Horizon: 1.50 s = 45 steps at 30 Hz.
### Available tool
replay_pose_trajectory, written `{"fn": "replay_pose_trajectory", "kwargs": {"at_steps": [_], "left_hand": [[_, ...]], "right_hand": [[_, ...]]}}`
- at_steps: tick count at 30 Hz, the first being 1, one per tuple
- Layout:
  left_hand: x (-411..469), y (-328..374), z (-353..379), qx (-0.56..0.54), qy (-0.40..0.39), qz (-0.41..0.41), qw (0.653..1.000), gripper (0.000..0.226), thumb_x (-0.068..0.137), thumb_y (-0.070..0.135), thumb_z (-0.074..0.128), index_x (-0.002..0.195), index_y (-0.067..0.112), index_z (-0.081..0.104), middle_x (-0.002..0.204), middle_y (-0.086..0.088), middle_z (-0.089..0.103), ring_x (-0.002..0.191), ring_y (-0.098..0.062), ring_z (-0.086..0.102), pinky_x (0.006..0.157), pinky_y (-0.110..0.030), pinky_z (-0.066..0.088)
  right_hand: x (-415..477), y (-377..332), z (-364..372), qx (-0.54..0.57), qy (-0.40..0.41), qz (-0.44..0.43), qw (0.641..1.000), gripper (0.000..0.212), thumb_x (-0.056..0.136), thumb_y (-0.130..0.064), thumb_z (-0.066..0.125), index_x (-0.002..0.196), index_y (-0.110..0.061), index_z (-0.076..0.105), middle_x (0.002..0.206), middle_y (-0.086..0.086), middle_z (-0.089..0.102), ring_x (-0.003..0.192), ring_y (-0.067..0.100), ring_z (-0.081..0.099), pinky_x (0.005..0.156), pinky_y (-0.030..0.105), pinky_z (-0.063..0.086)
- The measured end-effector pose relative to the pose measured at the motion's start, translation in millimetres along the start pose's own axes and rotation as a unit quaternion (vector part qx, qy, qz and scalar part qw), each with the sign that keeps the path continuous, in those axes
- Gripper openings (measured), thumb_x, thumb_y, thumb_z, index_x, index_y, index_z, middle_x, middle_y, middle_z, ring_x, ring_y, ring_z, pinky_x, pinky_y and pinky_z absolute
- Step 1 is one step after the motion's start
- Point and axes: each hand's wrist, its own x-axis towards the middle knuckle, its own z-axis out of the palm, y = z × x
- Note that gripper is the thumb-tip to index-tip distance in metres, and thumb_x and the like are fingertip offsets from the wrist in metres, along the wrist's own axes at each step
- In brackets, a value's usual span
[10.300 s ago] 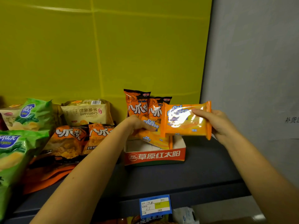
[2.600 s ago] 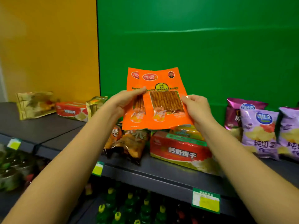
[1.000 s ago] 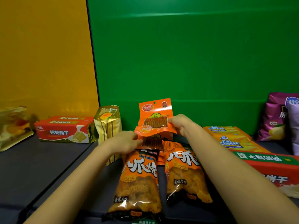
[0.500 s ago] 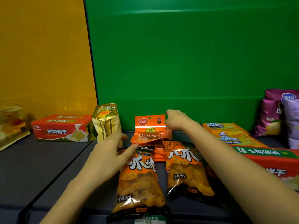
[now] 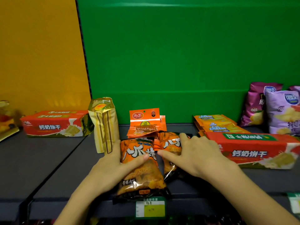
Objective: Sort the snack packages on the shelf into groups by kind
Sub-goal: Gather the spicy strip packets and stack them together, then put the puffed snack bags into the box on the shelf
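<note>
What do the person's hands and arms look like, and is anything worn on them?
Both hands, the left hand and the right hand, are bare: no gloves, rings or watch are visible. The forearms are bare too, with no sleeve in view. The fingernails look short and unpainted.

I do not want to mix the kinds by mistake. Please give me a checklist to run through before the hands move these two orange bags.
1. Left hand grips the near orange bag: ok, thumb on its front.
2. Right hand has a grip on the second orange bag: cannot tell, the hand lies flat on it.
3. Both bags are the same kind: ok, same print.
4. The flat orange packs behind stay apart from the bags: not ok, they overlap.
5. Gold pack standing beside the left hand is stable: cannot tell.
6. Red box on the right leaves room: ok.
</note>
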Motion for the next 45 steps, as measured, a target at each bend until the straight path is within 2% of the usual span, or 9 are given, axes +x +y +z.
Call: {"fn": "replay_pose_trajectory", "kwargs": {"at_steps": [3, 6, 10, 14, 18, 25, 30, 37, 45], "left_hand": [[3, -2, 0, -0.053, -0.017, -0.013, 0.998, 0.128, 0.030, 0.090, 0.054, 0.142, 0.038, 0.017, 0.109, 0.019, 0.059, 0.100, -0.009, 0.064, 0.090, -0.029, 0.050], [-1, 1, 1, -0.124, -0.030, -0.034, 0.991, 0.132, 0.034, 0.077, 0.067, 0.144, 0.030, 0.013, 0.103, 0.009, 0.063, 0.086, -0.006, 0.068, 0.069, -0.017, 0.049], [-2, -1, 5, -0.207, 0.014, -0.033, 0.978, 0.089, 0.072, 0.040, 0.074, 0.140, 0.023, 0.020, 0.098, -0.003, 0.062, 0.076, -0.008, 0.069, 0.062, -0.017, 0.050], [-16, 6, 0, -0.273, 0.067, -0.023, 0.959, 0.116, 0.034, 0.046, 0.083, 0.135, 0.028, 0.028, 0.101, -0.007, 0.062, 0.090, -0.024, 0.069, 0.082, -0.042, 0.054], [-33, 20, -5, -0.331, 0.124, 0.020, 0.935, 0.118, 0.010, 0.058, 0.087, 0.118, 0.024, 0.051, 0.100, -0.003, 0.071, 0.081, -0.022, 0.073, 0.059, -0.032, 0.057], [-54, 96, 23, -0.409, 0.131, 0.108, 0.897, 0.047, 0.060, 0.027, 0.078, 0.104, 0.029, 0.063, 0.092, 0.005, 0.076, 0.073, -0.008, 0.074, 0.059, -0.025, 0.055], [-52, 175, 100, -0.460, 0.053, 0.129, 0.877, 0.026, 0.082, 0.017, 0.064, 0.103, 0.030, 0.058, 0.090, 0.007, 0.074, 0.071, -0.009, 0.073, 0.056, -0.024, 0.058], [-75, 276, 254, -0.514, -0.086, 0.132, 0.843, 0.037, 0.085, 0.014, 0.063, 0.118, 0.025, 0.050, 0.106, 0.003, 0.070, 0.089, -0.016, 0.070, 0.078, -0.035, 0.058], [-109, 373, 404, -0.511, -0.191, 0.122, 0.829, 0.043, 0.085, 0.015, 0.064, 0.120, 0.022, 0.041, 0.106, 0.006, 0.062, 0.092, -0.013, 0.064, 0.070, -0.027, 0.052]], "right_hand": [[-1, 1, 6, 0.046, -0.023, 0.011, 0.999, 0.091, 0.074, -0.081, 0.025, 0.142, -0.019, 0.025, 0.127, 0.009, 0.056, 0.119, 0.031, 0.052, 0.089, 0.037, 0.043], [-4, 6, 16, 0.120, -0.018, 0.021, 0.992, 0.088, 0.076, -0.077, 0.034, 0.145, -0.024, 0.017, 0.127, 0.008, 0.056, 0.118, 0.031, 0.051, 0.091, 0.038, 0.043], [-10, 12, 27, 0.219, 0.029, 0.031, 0.975, 0.085, 0.079, -0.069, 0.042, 0.146, -0.025, 0.013, 0.129, 0.008, 0.050, 0.118, 0.029, 0.050, 0.093, 0.038, 0.042], [-15, 15, 29, 0.294, 0.073, 0.019, 0.953, 0.082, 0.083, -0.053, 0.053, 0.147, -0.023, 0.011, 0.138, 0.007, 0.044, 0.123, 0.028, 0.047, 0.096, 0.035, 0.039], [-23, 15, 23, 0.363, 0.135, -0.004, 0.922, 0.078, 0.081, -0.048, 0.059, 0.144, -0.019, 0.023, 0.138, 0.003, 0.044, 0.125, 0.022, 0.045, 0.099, 0.031, 0.036], [-75, 95, -21, 0.464, 0.261, 0.024, 0.846, 0.071, 0.077, -0.043, 0.067, 0.137, -0.024, 0.035, 0.131, -0.002, 0.054, 0.119, 0.018, 0.051, 0.099, 0.032, 0.040], [-130, 206, -30, 0.525, 0.283, 0.134, 0.791, 0.072, 0.075, -0.041, 0.069, 0.137, -0.027, 0.035, 0.126, -0.004, 0.054, 0.117, 0.019, 0.052, 0.103, 0.037, 0.040], [-233, 353, -10, 0.489, 0.333, 0.281, 0.755, 0.068, 0.077, -0.036, 0.069, 0.134, -0.022, 0.035, 0.115, -0.004, 0.053, 0.113, 0.021, 0.053, 0.094, 0.033, 0.040], [-331, 478, 5, 0.432, 0.369, 0.385, 0.727, 0.065, 0.080, -0.030, 0.068, 0.135, -0.018, 0.034, 0.111, -0.004, 0.050, 0.102, 0.016, 0.051, 0.085, 0.027, 0.038]]}}
